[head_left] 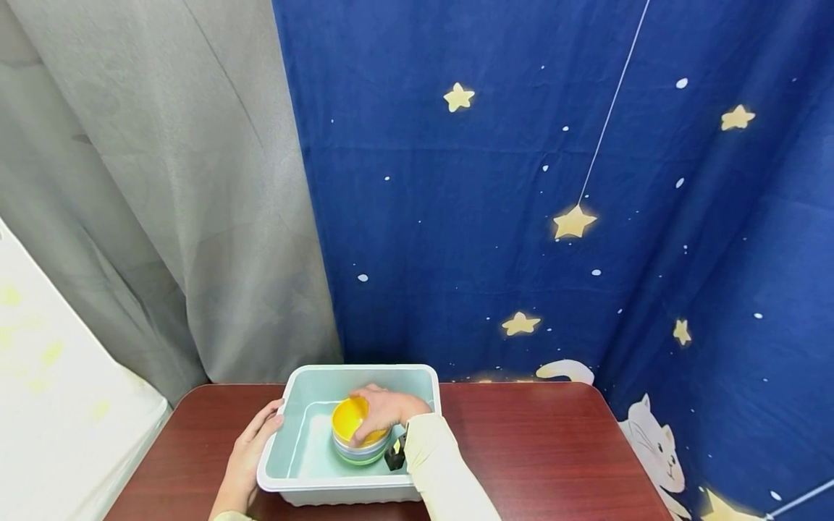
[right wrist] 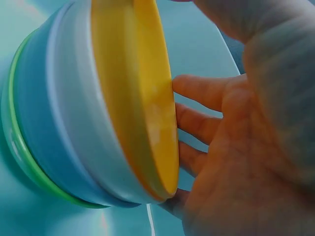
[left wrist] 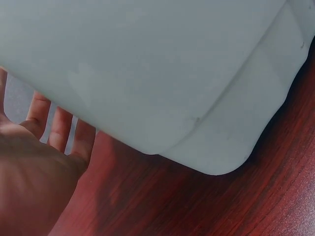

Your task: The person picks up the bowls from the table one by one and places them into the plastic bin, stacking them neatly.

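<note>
A pale green basin (head_left: pixel 300 463) stands on the table with a stack of small bowls inside. Topmost is a yellow bowl (head_left: pixel 345 414), over pale blue, blue and green-rimmed ones, seen from the side in the right wrist view. Reaching in over the near right wall, my right hand (head_left: pixel 383 412) grips the yellow bowl, its thumb and fingers spread across the rim. My left hand (head_left: pixel 250 452) holds the basin's left rim from outside. In the left wrist view, the basin's outer wall (left wrist: pixel 147 69) hides some of the fingertips of that left hand (left wrist: pixel 39 157).
A reddish-brown wooden table (head_left: pixel 541 449) carries the basin near its back edge. Behind hang a grey curtain (head_left: pixel 163 217) and a blue star-patterned curtain (head_left: pixel 456 217). At the left is a white surface (head_left: pixel 59 405) with pale yellow marks.
</note>
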{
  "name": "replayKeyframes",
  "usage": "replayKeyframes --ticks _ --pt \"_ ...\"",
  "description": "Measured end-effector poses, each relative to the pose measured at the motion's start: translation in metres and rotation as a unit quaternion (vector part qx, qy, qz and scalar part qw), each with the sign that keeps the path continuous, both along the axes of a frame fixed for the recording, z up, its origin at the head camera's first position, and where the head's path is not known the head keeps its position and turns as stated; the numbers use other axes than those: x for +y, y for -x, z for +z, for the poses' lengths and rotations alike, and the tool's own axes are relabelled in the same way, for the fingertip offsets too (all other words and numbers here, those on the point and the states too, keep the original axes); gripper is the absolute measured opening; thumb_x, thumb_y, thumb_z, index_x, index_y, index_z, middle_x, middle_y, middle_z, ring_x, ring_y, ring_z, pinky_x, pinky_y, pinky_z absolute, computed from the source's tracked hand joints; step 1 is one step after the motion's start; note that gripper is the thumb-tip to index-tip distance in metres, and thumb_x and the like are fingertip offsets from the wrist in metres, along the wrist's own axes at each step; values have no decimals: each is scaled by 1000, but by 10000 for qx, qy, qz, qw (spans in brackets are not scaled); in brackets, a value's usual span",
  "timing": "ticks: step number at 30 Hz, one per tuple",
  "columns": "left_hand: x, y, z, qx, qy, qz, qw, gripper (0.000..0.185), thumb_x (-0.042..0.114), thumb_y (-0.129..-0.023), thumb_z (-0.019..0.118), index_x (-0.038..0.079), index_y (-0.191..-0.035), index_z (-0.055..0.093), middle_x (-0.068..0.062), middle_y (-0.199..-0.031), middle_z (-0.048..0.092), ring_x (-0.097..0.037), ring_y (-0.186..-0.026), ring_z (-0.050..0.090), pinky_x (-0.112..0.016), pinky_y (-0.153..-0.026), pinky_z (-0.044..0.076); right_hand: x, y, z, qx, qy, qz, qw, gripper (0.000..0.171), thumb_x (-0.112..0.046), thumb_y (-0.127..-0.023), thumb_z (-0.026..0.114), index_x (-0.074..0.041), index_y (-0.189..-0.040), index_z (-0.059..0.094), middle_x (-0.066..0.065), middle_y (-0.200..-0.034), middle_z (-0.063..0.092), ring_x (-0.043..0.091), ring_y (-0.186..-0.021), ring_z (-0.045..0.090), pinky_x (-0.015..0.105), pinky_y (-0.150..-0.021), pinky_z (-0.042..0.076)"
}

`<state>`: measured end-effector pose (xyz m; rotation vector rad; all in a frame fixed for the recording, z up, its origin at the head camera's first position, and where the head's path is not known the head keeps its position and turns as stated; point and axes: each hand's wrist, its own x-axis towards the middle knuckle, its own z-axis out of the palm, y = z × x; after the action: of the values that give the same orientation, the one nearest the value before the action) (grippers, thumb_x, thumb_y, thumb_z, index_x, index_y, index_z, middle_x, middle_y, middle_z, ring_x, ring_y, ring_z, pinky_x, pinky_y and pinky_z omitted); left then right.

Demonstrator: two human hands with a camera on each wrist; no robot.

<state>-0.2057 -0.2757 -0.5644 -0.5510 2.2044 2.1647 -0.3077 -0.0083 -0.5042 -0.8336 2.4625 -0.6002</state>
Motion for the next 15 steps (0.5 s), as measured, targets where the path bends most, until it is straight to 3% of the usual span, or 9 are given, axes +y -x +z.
replayKeyframes --ticks 10,15 --pt "0 0 1 13 48 9 10000 60 52 -98 63 26 -150 49 31 -117 57 8 -102 60 -18 -85 52 0 -2 1 -73 -7 17 10000 101 -44 -66 91 -27 -153 44 -5 -148 48 8 -124 49 29 -107 45" --pt "1 1 2 -4 34 34 10000 63 52 -97 64 24 -151 48 34 -110 58 6 -101 62 -19 -84 53 2 -2 3 -130 -21 -28 9999 103 -47 -64 92 -30 -154 44 -6 -148 47 7 -123 49 32 -107 45"
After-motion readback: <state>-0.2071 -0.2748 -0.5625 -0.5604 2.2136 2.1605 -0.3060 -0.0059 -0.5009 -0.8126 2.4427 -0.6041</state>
